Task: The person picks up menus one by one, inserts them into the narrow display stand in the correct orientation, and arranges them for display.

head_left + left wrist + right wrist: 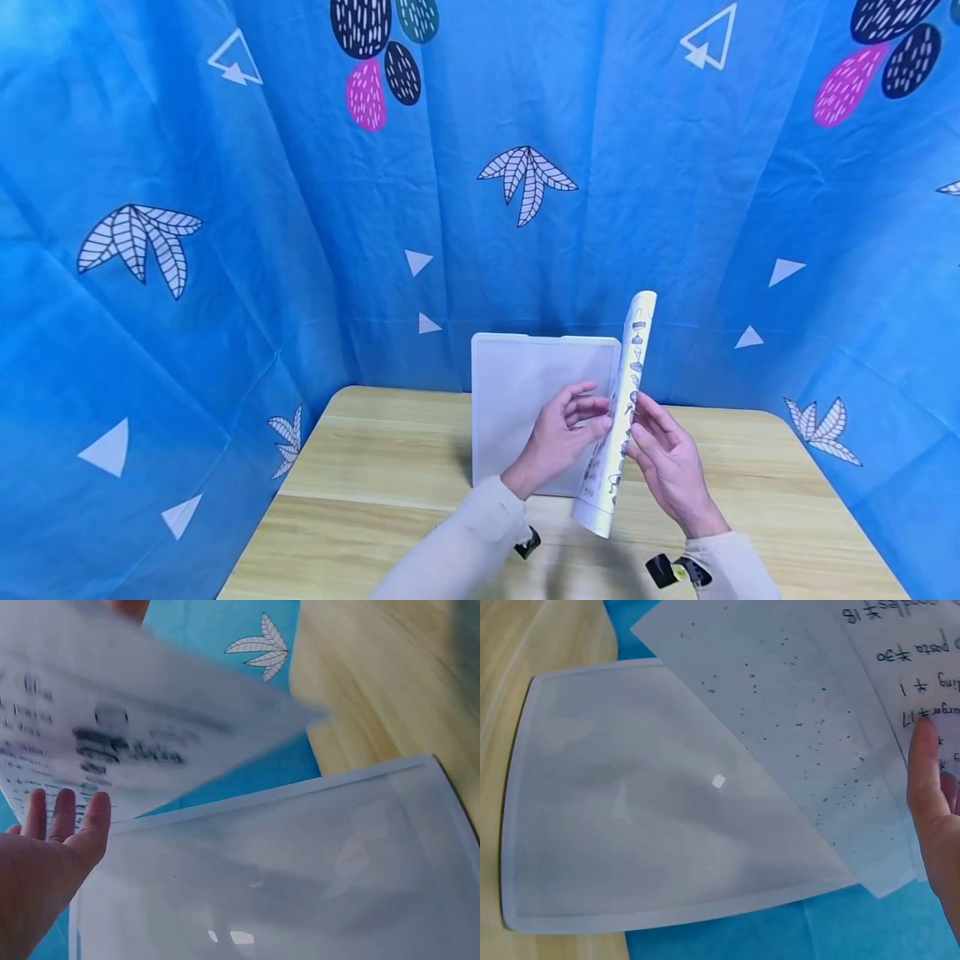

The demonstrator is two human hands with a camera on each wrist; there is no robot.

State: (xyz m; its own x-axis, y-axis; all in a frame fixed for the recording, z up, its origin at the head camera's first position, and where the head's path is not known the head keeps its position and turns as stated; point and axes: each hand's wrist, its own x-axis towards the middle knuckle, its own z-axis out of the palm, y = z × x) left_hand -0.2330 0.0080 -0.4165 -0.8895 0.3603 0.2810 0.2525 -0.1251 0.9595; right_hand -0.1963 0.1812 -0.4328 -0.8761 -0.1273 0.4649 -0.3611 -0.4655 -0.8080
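Note:
A white sheet of paper (621, 417) with small drawings and handwriting is bent into a curve and stands tilted, nearly edge-on, between the two hands. My left hand (562, 429) is on its left side, and the straight fingers (64, 814) lie against the marked face in the left wrist view. From the right, my right hand (671, 462) grips the paper with thumb and fingertips near mid-height. Its index finger (924, 769) lies along handwritten prices. Behind the paper, a white board (543, 362) with a raised rim stands upright, partly covered by the left hand.
A light wooden table (375, 467) with rounded back corners bears the board. Blue patterned curtain (525, 267) surrounds it at the back and sides. Dark wrist straps sit on both wrists, over pale sleeves (480, 533).

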